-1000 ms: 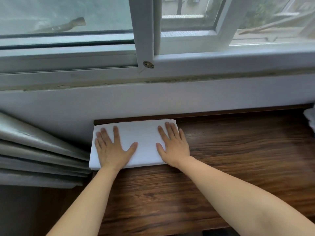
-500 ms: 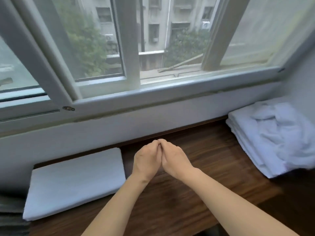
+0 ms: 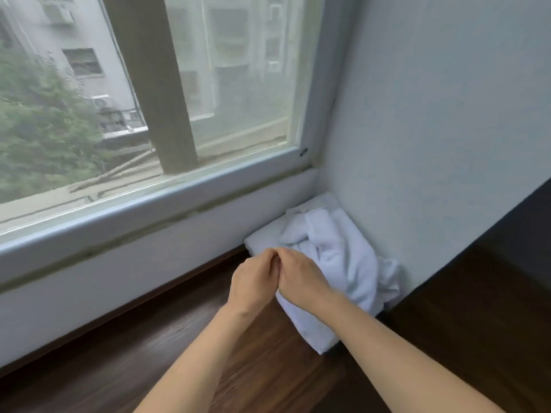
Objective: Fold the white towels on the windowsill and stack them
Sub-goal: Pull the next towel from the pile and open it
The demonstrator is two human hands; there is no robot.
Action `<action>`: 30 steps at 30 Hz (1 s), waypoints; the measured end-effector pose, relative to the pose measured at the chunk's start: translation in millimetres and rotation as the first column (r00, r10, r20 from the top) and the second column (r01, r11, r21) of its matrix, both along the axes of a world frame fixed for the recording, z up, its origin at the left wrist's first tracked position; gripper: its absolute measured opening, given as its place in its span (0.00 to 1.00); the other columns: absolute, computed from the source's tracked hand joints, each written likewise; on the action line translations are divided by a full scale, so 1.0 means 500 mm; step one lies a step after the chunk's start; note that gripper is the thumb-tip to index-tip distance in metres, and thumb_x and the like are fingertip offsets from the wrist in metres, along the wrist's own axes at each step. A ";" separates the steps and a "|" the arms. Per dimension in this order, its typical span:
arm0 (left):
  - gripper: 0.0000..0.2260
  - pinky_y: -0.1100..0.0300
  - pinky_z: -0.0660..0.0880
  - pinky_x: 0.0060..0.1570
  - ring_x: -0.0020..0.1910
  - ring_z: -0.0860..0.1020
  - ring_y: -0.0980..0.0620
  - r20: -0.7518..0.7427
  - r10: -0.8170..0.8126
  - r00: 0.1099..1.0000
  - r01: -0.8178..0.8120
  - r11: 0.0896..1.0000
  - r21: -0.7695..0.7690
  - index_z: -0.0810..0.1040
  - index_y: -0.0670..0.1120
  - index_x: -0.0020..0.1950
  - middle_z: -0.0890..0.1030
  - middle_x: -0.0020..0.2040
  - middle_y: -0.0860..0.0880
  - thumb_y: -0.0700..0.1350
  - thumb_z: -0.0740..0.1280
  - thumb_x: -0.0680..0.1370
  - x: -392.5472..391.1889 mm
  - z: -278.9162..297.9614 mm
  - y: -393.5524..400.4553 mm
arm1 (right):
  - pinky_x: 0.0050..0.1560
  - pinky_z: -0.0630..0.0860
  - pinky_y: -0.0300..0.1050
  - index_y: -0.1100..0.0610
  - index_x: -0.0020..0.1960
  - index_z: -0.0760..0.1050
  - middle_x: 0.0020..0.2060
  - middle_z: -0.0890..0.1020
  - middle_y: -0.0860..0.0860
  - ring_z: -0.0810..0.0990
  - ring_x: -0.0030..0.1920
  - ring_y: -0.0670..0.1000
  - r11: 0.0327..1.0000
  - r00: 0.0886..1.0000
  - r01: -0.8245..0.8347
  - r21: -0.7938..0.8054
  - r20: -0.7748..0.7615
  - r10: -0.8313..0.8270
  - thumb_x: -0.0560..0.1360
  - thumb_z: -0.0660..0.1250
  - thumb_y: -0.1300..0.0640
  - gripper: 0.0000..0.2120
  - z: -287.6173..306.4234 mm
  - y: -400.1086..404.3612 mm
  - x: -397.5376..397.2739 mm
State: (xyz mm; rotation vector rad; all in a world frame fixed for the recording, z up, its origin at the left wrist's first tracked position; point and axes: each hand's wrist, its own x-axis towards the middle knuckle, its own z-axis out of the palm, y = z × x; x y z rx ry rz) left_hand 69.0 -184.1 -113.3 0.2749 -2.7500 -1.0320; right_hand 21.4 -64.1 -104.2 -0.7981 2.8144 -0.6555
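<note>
At the sill's corner, left hand (image 3: 253,281) and right hand (image 3: 301,278), curled and pressed together, hover before the crumpled towel (image 3: 337,251); next, probably grasp it.

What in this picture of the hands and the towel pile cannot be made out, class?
- Head view: fingertips of the left hand and right hand are curled inward, hidden; any pinch unclear.
- The towel pile: its near-left edge hides behind the hands; the layer count is blurred.
- The windowsill is cut off at the left edge.

Both forearms are bare to the frame's lower edge, without sleeves; the left hand (image 3: 253,281) and right hand (image 3: 301,278) seemingly carry no rings.
</note>
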 end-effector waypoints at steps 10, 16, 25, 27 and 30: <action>0.18 0.54 0.76 0.42 0.42 0.81 0.51 0.299 -0.089 0.950 0.032 0.981 0.191 0.77 0.45 0.44 0.83 0.41 0.51 0.59 0.63 0.81 -0.221 -0.039 0.180 | 0.52 0.71 0.53 0.57 0.56 0.72 0.54 0.82 0.56 0.80 0.56 0.61 0.828 0.880 0.475 0.298 -0.150 -0.451 0.79 0.61 0.37 0.22 -0.033 0.198 -0.149; 0.18 0.60 0.73 0.30 0.32 0.74 0.52 0.224 -0.019 0.974 -0.086 0.890 0.448 0.70 0.45 0.39 0.73 0.33 0.51 0.55 0.71 0.78 -0.254 0.003 0.193 | 0.45 0.72 0.51 0.55 0.46 0.69 0.45 0.81 0.55 0.81 0.48 0.61 0.908 0.907 0.419 0.011 0.037 -0.419 0.83 0.59 0.43 0.16 -0.020 0.228 -0.176; 0.14 0.44 0.71 0.39 0.36 0.68 0.50 -0.016 -0.089 0.996 0.084 0.847 0.525 0.64 0.45 0.41 0.69 0.36 0.50 0.53 0.63 0.75 -0.259 0.219 0.176 | 0.43 0.75 0.43 0.54 0.48 0.76 0.42 0.82 0.47 0.80 0.42 0.48 0.798 0.893 0.448 -0.403 0.236 -0.382 0.79 0.69 0.45 0.13 0.149 0.238 -0.197; 0.12 0.48 0.65 0.40 0.37 0.64 0.50 -0.066 -0.154 0.986 0.167 0.851 0.498 0.63 0.44 0.42 0.65 0.37 0.48 0.50 0.62 0.76 -0.250 0.275 0.166 | 0.48 0.80 0.47 0.54 0.50 0.78 0.45 0.84 0.48 0.83 0.45 0.50 0.709 0.884 0.468 -0.528 0.295 -0.364 0.80 0.69 0.43 0.13 0.181 0.235 -0.198; 0.15 0.40 0.73 0.42 0.39 0.71 0.49 -0.137 -0.228 0.964 0.265 0.867 0.422 0.70 0.37 0.50 0.72 0.40 0.44 0.49 0.62 0.75 -0.224 0.327 0.143 | 0.39 0.81 0.50 0.56 0.54 0.76 0.47 0.84 0.56 0.84 0.39 0.53 0.415 0.828 0.557 -0.719 0.444 -0.342 0.82 0.65 0.43 0.15 0.217 0.232 -0.199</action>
